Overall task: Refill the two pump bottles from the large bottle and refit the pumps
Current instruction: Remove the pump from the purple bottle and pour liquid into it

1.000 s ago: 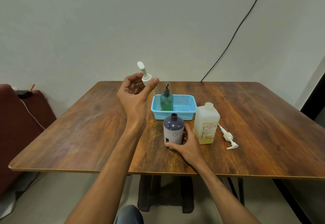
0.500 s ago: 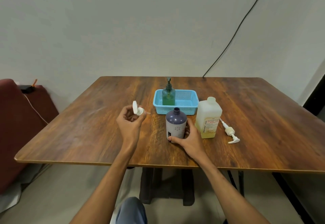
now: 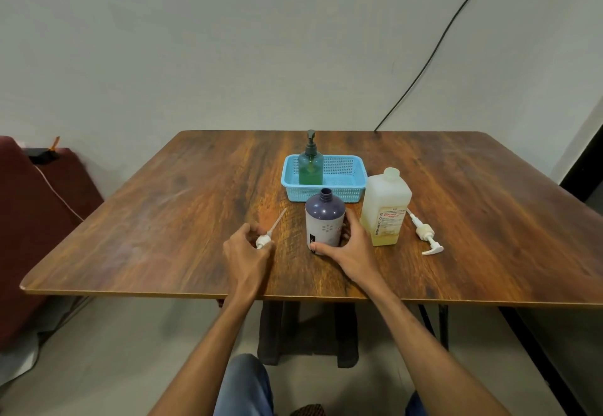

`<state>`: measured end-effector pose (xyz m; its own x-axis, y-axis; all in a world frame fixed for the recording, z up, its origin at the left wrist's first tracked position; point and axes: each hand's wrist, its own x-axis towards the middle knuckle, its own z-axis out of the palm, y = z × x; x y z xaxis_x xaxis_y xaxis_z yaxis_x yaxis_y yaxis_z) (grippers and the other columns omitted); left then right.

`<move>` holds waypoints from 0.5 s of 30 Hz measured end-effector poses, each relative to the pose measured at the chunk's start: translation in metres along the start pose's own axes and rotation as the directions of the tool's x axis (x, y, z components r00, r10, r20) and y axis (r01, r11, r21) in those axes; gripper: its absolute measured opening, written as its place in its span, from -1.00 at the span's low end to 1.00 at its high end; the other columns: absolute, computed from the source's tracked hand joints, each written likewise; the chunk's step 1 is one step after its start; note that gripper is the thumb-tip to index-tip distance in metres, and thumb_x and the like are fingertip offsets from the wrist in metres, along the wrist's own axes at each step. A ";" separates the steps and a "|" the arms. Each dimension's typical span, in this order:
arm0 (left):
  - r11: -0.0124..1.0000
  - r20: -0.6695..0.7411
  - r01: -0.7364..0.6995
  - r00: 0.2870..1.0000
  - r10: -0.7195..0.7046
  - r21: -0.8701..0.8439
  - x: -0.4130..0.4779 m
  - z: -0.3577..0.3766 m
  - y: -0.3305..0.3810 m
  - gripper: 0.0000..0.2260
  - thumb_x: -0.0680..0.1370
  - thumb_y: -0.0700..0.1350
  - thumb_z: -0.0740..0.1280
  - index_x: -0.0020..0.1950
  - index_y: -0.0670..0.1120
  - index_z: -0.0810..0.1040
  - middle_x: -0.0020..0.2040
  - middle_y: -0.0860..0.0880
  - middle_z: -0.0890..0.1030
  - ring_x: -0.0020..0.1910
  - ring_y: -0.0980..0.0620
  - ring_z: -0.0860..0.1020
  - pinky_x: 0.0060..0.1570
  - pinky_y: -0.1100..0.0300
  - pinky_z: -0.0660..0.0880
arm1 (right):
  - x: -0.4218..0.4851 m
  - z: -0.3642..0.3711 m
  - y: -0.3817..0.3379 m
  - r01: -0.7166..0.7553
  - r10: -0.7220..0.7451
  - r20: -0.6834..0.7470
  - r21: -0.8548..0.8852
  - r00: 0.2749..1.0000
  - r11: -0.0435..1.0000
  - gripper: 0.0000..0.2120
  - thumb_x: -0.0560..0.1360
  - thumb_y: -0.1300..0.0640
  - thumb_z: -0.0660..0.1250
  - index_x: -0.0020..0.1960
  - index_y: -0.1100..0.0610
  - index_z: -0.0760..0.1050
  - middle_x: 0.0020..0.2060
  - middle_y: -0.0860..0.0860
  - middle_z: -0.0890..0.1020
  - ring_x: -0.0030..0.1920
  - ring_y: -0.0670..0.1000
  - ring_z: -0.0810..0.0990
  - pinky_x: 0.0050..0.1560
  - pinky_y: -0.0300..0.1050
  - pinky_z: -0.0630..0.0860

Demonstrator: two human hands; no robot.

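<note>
A purple bottle [image 3: 324, 220] with an open neck stands on the wooden table [image 3: 163, 220], and my right hand [image 3: 346, 249] wraps its base. My left hand [image 3: 246, 251] rests on the table to its left, holding a white pump [image 3: 265, 241] whose tube points away across the wood. The large pale bottle [image 3: 385, 210] with yellowish liquid low inside stands uncapped just right of the purple one. Its white pump [image 3: 425, 233] lies on the table further right. A green pump bottle [image 3: 310, 166] with its pump fitted stands in a blue basket [image 3: 346, 187].
A black cable [image 3: 434, 47] runs down the wall to the table's far edge. A dark red seat [image 3: 29, 220] stands left of the table. My knees show below the near edge.
My left hand has come down from above the basket to the tabletop with the white pump. My right hand has stayed on the purple bottle.
</note>
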<state>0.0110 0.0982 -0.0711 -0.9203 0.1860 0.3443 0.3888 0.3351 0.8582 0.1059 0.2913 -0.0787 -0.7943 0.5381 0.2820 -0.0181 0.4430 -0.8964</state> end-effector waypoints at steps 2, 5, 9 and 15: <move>1.000 0.014 0.003 1.000 -0.003 0.015 0.001 0.001 -0.002 -0.78 0.39 -0.19 0.57 -0.08 0.02 0.61 -0.13 0.10 0.65 -0.16 0.16 0.63 -0.09 0.15 0.65 | -0.001 0.000 -0.001 0.000 0.000 0.002 0.005 1.000 1.000 -0.15 0.24 -0.10 0.66 0.40 -0.26 0.29 0.33 -0.23 0.49 0.31 -0.18 0.47 0.23 -0.22 0.49; 0.999 0.031 0.003 1.000 -0.004 0.036 0.001 0.003 -0.003 -0.77 0.38 -0.12 0.59 -0.06 0.04 0.60 -0.11 0.13 0.64 -0.13 0.18 0.61 -0.06 0.10 0.64 | -0.002 0.000 -0.003 -0.003 0.002 0.006 0.015 1.000 1.000 -0.14 0.24 -0.12 0.66 0.40 -0.29 0.27 0.35 -0.23 0.48 0.32 -0.19 0.44 0.24 -0.23 0.47; 0.998 0.033 0.005 0.999 -0.007 0.066 0.001 0.004 -0.002 -0.68 0.38 -0.07 0.60 0.06 0.03 0.60 0.00 0.08 0.65 -0.02 0.14 0.60 0.03 -0.03 0.64 | -0.004 -0.002 -0.006 -0.036 0.035 0.029 0.058 0.999 0.998 -0.12 0.19 -0.13 0.68 0.38 -0.30 0.28 0.27 -0.32 0.47 0.27 -0.25 0.46 0.18 -0.30 0.46; 0.986 -0.061 -0.084 0.994 0.093 0.143 -0.009 0.000 0.013 -0.48 0.40 -0.03 0.59 0.30 0.02 0.51 0.34 0.02 0.52 0.34 0.02 0.44 0.35 -0.06 0.41 | -0.021 -0.013 -0.002 -0.078 0.077 0.022 0.059 0.997 0.995 0.01 0.21 -0.06 0.69 0.53 -0.07 0.26 0.39 -0.13 0.47 0.32 -0.15 0.48 0.22 -0.29 0.45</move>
<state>0.0244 0.1010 -0.0637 -0.8810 0.1597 0.4454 0.4668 0.4470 0.7631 0.1306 0.2888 -0.0783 -0.8068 0.5543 0.2045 0.0083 0.3568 -0.9341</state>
